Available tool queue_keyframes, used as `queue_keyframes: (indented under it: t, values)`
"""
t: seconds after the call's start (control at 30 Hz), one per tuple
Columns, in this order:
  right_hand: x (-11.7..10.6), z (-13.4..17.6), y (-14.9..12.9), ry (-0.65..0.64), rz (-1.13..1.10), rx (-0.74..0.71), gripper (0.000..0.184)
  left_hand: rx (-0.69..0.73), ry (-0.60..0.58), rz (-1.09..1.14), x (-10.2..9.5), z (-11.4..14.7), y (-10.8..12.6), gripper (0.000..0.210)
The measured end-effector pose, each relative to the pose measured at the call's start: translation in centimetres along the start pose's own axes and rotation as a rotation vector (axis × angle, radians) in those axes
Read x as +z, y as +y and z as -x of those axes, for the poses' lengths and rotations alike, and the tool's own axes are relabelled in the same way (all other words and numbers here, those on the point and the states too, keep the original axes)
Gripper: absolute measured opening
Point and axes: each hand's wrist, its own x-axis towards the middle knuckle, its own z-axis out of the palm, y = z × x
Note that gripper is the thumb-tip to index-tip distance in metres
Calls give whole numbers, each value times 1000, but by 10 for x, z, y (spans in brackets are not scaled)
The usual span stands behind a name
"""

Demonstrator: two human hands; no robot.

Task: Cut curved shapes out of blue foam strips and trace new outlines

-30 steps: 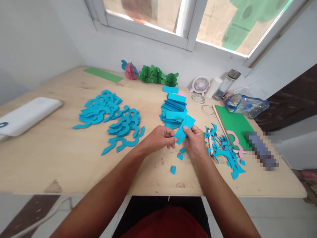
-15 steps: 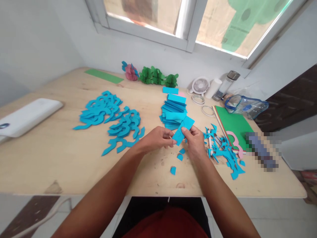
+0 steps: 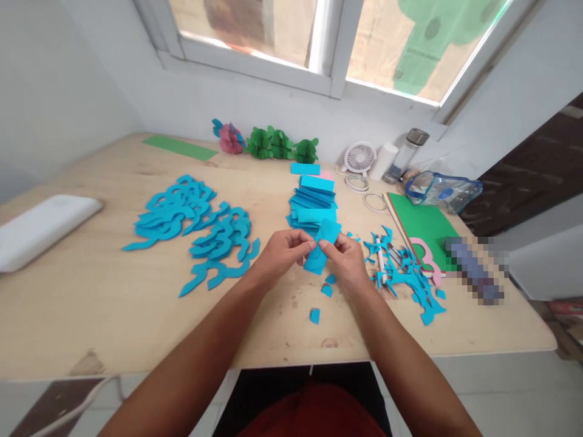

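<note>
Between my two hands is a small blue rectangle of paper (image 3: 327, 232), held tilted above the table with a faint curved line on it. My left hand (image 3: 288, 250) pinches its left edge between thumb and fingers. My right hand (image 3: 348, 258) grips the right side, thumb on top and fingers behind. Just beyond lies a stack of blue paper strips (image 3: 314, 197). Small blue offcuts (image 3: 327, 290) lie below my hands. To the left is a pile of wavy blue cut-outs (image 3: 175, 209), with a second group of cut-outs (image 3: 225, 237) beside it.
On the right, blue scraps (image 3: 412, 279) surround a white pen (image 3: 381, 258). Beyond are green sheets (image 3: 423, 224), a pink cut-out (image 3: 426, 255), a clear pouch (image 3: 444, 191), a bottle (image 3: 407, 155) and a small fan (image 3: 359, 158). Green paper figures (image 3: 273, 144) stand by the wall; a white device (image 3: 45, 227) lies left.
My left hand has closed onto the paper's left edge, where before its fingers were beside it. The paper is turned more upright. The whole view has shifted slightly.
</note>
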Motion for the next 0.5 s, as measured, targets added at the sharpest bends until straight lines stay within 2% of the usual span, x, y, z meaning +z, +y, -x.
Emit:
queue_keyframes:
  t: [0.33, 0.5]
  values:
    - [6, 3, -10, -27, -94, 37, 31, -22, -37, -11, -3, 0, 5, 22]
    - [7, 3, -10, -17, -71, 52, 36, -53, -32, -10, -2, -2, 1, 20]
